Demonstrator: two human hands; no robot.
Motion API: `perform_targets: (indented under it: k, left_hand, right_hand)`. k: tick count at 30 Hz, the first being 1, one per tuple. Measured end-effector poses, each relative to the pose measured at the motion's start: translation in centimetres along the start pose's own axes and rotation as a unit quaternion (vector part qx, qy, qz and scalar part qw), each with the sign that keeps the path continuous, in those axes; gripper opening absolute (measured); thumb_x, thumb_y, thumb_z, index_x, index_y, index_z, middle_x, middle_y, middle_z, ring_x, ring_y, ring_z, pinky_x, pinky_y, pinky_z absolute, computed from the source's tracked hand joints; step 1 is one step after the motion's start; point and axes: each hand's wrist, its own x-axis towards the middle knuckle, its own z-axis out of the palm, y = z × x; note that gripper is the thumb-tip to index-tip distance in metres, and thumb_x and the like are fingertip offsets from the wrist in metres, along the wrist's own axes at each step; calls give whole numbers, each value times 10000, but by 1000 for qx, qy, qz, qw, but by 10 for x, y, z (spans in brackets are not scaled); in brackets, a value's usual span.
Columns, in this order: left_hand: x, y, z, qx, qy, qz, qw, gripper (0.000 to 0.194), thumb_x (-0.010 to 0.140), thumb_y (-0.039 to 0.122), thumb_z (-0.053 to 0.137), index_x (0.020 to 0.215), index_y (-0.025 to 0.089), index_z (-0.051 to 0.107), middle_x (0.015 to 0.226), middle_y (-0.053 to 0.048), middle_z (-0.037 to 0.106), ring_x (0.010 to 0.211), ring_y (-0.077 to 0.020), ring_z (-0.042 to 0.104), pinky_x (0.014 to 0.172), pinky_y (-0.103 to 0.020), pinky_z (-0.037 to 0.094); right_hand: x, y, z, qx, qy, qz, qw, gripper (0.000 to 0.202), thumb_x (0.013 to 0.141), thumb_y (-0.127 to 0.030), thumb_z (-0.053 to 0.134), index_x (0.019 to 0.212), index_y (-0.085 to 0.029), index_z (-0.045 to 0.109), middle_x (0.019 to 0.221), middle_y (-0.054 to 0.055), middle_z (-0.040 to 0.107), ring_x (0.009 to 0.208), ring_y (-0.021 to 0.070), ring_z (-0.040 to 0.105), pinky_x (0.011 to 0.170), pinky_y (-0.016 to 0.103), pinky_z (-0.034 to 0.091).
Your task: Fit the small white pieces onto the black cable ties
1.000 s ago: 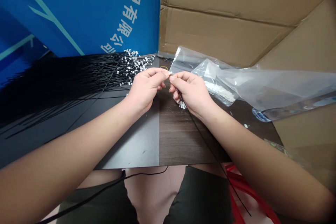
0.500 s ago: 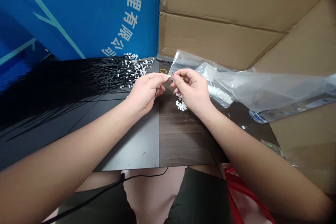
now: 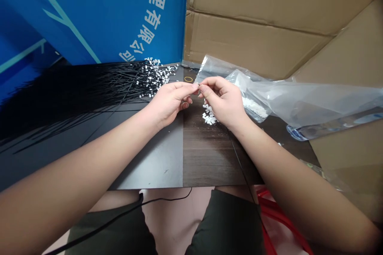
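Over the table's middle, the fingertips of both hands meet. My left hand (image 3: 172, 101) is closed in a pinch on a small white plastic connector, now mostly covered by the thumb and finger. Pinched in my right hand (image 3: 223, 99) is the end of a thin black wire (image 3: 238, 159), whose length trails below the wrist and over the table edge. Whether the wire end sits inside the connector is hidden by the fingers. Just under my right hand lies a small heap of white connectors (image 3: 209, 117).
Left, a large bundle of black wires (image 3: 74, 91) with white connectors on the ends (image 3: 155, 73) covers the table (image 3: 149, 167). Clear plastic bags (image 3: 299, 99), one with white pieces, lie right. A yellow ring (image 3: 188, 79) lies behind my hands. A blue panel (image 3: 98, 8) and cardboard (image 3: 254, 0) stand behind.
My fingertips have come closer together, and the white connector and wire end that showed between them are now mostly covered. The whole view has shifted slightly.
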Motion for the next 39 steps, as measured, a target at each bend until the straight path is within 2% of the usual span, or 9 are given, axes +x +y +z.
perform_targets:
  k: [5,9,14,16,21,28,39]
  left_hand:
    - [-1,1,2,-8,-3,-4,1000,240,736,317,917,793,142,763,859,-38,711,654,-73,527,582,-229,404]
    - [1,2,2,-50,25,-27,998,199,749,256,887,795,130,740,852,-38,711,640,-68,544,565,-220,406]
    - [5,4,0,-106,59,-66,990,146,779,188,833,778,130,700,803,-18,691,595,-55,542,527,-206,392]
    - [5,4,1,-117,57,-74,989,142,790,173,816,761,128,685,754,-5,663,574,-50,532,520,-204,388]
    - [4,4,3,-110,35,-73,991,133,805,170,802,752,122,690,667,5,607,568,-57,537,527,-204,399]
    - [3,3,2,-81,17,-58,995,137,822,189,793,744,127,697,680,-27,653,598,-70,556,532,-198,403]
    - [2,1,1,-54,8,-40,998,167,792,232,833,753,141,698,705,-42,686,610,-85,582,551,-226,410]
  right_hand:
    - [0,-4,2,17,6,20,1000,115,979,-334,724,927,-231,715,782,-17,731,668,118,646,641,271,514]
    - [0,-11,3,64,41,81,994,151,936,-354,762,890,-222,704,748,-8,731,615,111,643,558,244,500]
    - [0,-15,5,104,-7,205,973,196,882,-371,791,871,-189,720,699,4,733,491,90,588,437,217,447]
    - [-1,-14,7,121,-17,228,966,191,870,-361,793,859,-183,722,694,3,730,476,87,575,417,212,439]
    - [-1,-15,10,146,-15,234,961,196,855,-361,810,839,-181,734,683,-1,720,468,84,562,403,207,428]
    - [-1,-19,10,129,-13,244,961,252,825,-398,844,800,-176,727,684,2,725,467,72,538,402,200,417]
    - [-1,-18,9,128,-15,248,960,185,841,-343,796,781,-183,724,660,-8,707,451,69,524,390,197,410]
